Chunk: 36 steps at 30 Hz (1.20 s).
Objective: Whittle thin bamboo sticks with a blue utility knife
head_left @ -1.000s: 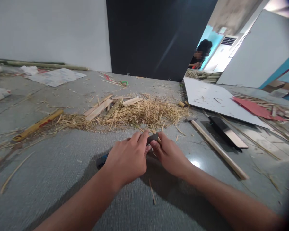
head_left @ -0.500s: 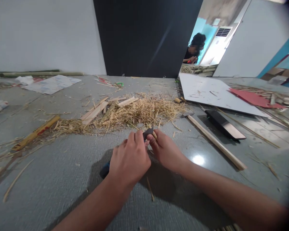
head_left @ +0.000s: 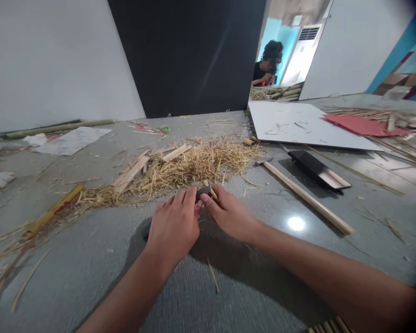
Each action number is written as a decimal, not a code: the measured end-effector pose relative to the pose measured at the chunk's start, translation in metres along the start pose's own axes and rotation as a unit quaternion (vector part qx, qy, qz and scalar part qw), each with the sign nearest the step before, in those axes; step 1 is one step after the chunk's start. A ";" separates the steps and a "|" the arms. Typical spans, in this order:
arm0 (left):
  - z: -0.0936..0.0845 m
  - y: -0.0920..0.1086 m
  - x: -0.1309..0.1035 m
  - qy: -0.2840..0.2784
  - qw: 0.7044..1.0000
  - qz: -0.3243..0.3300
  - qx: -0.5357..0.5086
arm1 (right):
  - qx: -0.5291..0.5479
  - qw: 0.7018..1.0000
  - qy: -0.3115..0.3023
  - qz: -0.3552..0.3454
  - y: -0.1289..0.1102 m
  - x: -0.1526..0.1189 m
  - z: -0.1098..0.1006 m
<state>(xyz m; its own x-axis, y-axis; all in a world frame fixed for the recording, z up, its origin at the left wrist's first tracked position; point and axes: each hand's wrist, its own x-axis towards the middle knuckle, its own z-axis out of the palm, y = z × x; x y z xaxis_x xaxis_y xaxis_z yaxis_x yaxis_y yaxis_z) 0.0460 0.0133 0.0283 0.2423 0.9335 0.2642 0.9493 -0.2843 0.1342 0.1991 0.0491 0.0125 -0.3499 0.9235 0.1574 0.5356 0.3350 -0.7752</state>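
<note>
My left hand (head_left: pixel 176 222) is wrapped round a knife, its dark blade end (head_left: pixel 203 191) showing past my fingers. A bit of its blue-black handle (head_left: pixel 146 230) sticks out on the other side; my hand hides the rest. Against the blade, my right hand (head_left: pixel 229 212) pinches a thin bamboo strip (head_left: pixel 213 193) between thumb and fingers. Both hands are close together above the grey floor. Just beyond them lies a heap of pale shavings (head_left: pixel 208 162) with flat wood pieces (head_left: pixel 133 173) on its left side.
A wooden-handled tool (head_left: pixel 308 199) and a black tray-like object (head_left: pixel 319 171) lie to the right. At left rests a yellow stick (head_left: pixel 53 210). Behind stand a black panel (head_left: pixel 190 55) and a white board (head_left: pixel 308 125) on the floor. Another person (head_left: pixel 268 64) works beyond the gap.
The view has shifted and tilted slightly. Both hands appear a little further left, still together, with the knife and strip in them.
</note>
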 end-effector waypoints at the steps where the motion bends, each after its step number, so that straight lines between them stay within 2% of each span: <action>1: 0.000 -0.003 -0.001 -0.001 1.000 0.005 -0.015 | -0.003 1.000 0.000 -0.010 0.000 -0.001 -0.001; 5: -0.003 -0.011 -0.004 -0.019 0.998 0.017 -0.051 | -0.007 0.999 -0.041 -0.020 -0.003 -0.005 -0.002; 14: -0.012 -0.001 -0.011 -0.020 0.999 -0.007 0.039 | 0.010 0.996 -0.087 -0.012 -0.008 -0.011 0.000; 22: -0.011 -0.003 -0.009 -0.030 0.999 0.016 0.034 | 0.016 0.991 -0.128 -0.030 -0.008 -0.012 -0.001; 28: -0.012 0.000 -0.009 -0.056 0.997 -0.030 0.040 | 0.009 0.991 -0.130 -0.036 -0.006 -0.011 -0.001; 31: -0.014 0.001 -0.009 -0.046 0.996 -0.049 0.062 | 0.037 0.990 -0.133 -0.034 -0.005 -0.012 -0.001; 36: -0.014 0.000 -0.008 -0.046 0.996 -0.044 0.066 | 0.068 0.989 -0.131 -0.024 -0.006 -0.010 -0.001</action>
<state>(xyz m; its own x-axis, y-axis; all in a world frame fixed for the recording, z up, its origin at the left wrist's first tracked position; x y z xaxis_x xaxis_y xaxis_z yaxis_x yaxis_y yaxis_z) 0.0413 0.0032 0.0397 0.1688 0.9712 0.1684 0.9842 -0.1753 0.0246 0.2001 0.0384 0.0163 -0.5697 0.8206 0.0459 0.4116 0.3332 -0.8482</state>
